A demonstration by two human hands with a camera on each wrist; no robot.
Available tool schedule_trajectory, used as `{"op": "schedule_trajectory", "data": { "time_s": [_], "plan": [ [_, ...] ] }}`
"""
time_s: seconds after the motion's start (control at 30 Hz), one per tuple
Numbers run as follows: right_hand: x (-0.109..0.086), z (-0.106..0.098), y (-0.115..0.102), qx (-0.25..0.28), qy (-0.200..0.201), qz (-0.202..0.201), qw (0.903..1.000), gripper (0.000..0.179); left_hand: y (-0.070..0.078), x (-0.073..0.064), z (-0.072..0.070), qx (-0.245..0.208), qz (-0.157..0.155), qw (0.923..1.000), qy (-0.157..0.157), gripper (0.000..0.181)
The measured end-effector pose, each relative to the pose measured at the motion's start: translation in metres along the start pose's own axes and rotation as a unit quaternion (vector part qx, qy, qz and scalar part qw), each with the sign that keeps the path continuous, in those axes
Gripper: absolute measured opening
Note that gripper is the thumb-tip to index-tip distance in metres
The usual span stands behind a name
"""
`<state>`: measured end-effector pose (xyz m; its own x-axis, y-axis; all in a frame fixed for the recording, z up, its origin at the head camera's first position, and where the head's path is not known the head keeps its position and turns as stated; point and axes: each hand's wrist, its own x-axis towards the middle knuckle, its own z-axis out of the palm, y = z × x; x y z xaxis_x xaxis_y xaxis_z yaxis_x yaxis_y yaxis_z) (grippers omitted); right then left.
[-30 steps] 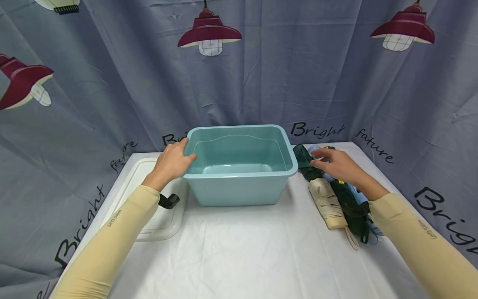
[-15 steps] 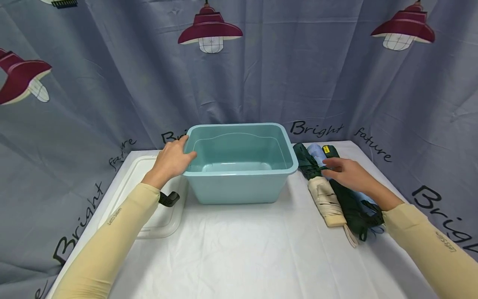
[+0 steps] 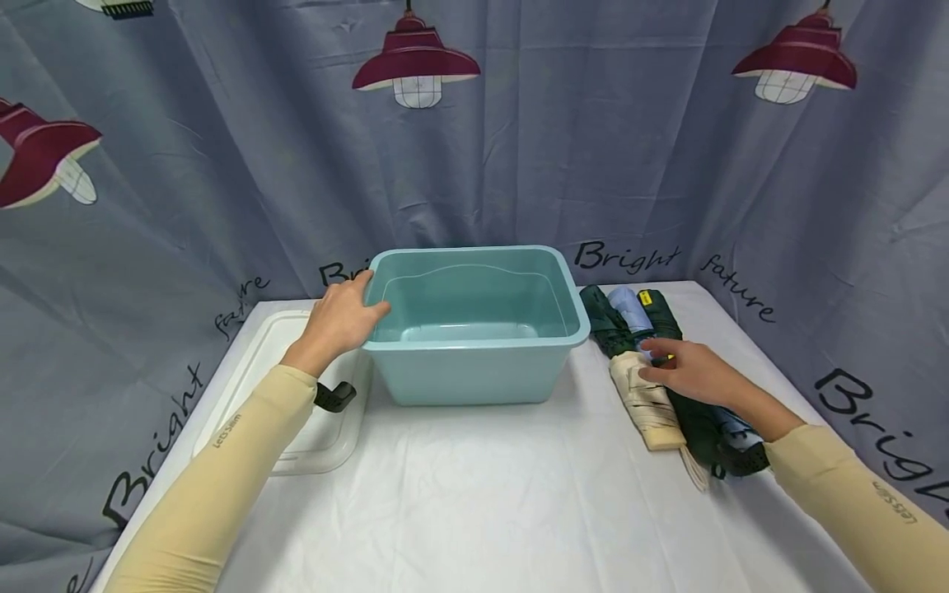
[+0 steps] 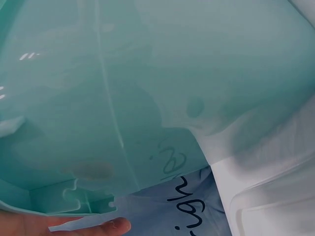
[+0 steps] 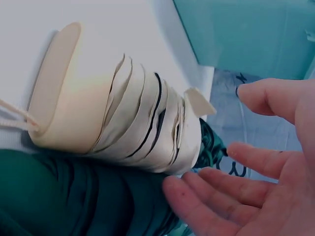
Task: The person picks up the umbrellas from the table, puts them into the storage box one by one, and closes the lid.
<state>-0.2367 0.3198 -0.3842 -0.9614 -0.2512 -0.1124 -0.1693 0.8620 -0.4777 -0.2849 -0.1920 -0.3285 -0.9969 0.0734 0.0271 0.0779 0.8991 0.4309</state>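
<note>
In the head view my left hand [image 3: 340, 317] grips the left rim of a teal plastic storage box [image 3: 474, 375], its thumb over the inner side. The left wrist view shows fingertips [image 4: 115, 227] under the box's rim. My right hand [image 3: 689, 371] is over a row of folded umbrellas, holding nothing. Nearest to it lies a beige umbrella [image 3: 647, 403] with a wrist cord; beside this is a dark green umbrella [image 3: 693, 424]. In the right wrist view the thumb and fingers [image 5: 256, 157] are spread around the end of the beige umbrella [image 5: 142, 108].
Behind the beige umbrella lie another dark green one [image 3: 604, 317] and a light blue one [image 3: 630, 311]. A white lid [image 3: 315, 445] lies flat left of the box. A white cloth covers the table [image 3: 474, 494]; a grey-blue curtain [image 3: 519, 165] hangs behind.
My right hand has moved from the far end of the umbrellas toward me, to the top of the beige one. The left hand has stayed on the box rim.
</note>
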Motion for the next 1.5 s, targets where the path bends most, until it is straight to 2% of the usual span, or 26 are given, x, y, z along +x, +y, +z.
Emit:
{"op": "schedule_trajectory", "data": {
  "time_s": [0.17, 0.33, 0.53, 0.67, 0.83, 1.1, 1.3, 1.5],
  "plan": [
    [-0.003, 0.007, -0.007, -0.021, -0.028, 0.0, 0.9994, 0.067, 0.001, -0.001, -0.001, 0.007, -0.002, 1.0, -0.005, 0.077],
    [-0.002, 0.012, -0.019, -0.084, -0.036, 0.014, 0.9957, 0.077, 0.002, 0.002, -0.002, 0.002, 0.009, 0.9997, 0.022, 0.077],
    [0.001, 0.024, -0.031, -0.126, -0.057, 0.033, 0.9899, 0.083, -0.001, -0.001, 0.001, 0.003, 0.005, 0.9999, 0.009, 0.077],
    [0.002, 0.032, -0.031, -0.133, -0.046, 0.031, 0.9895, 0.082, -0.004, -0.002, 0.005, -0.003, 0.009, 0.9998, 0.02, 0.077],
    [0.002, 0.04, -0.03, -0.155, -0.031, 0.037, 0.9868, 0.08, -0.005, -0.002, 0.005, -0.001, 0.006, 0.9999, 0.012, 0.077],
    [0.002, 0.043, -0.033, -0.187, 0.001, 0.025, 0.9821, 0.069, -0.003, -0.001, 0.003, -0.001, 0.006, 0.9998, 0.018, 0.076],
    [0.006, 0.042, -0.032, -0.16, 0.003, 0.016, 0.9869, 0.068, -0.003, -0.001, 0.001, -0.001, 0.005, 0.9998, 0.02, 0.075],
    [0.01, 0.043, -0.024, -0.129, 0.006, 0.026, 0.9914, 0.068, -0.001, -0.001, 0.003, -0.003, 0.001, 0.9999, 0.014, 0.074]
  ]
}}
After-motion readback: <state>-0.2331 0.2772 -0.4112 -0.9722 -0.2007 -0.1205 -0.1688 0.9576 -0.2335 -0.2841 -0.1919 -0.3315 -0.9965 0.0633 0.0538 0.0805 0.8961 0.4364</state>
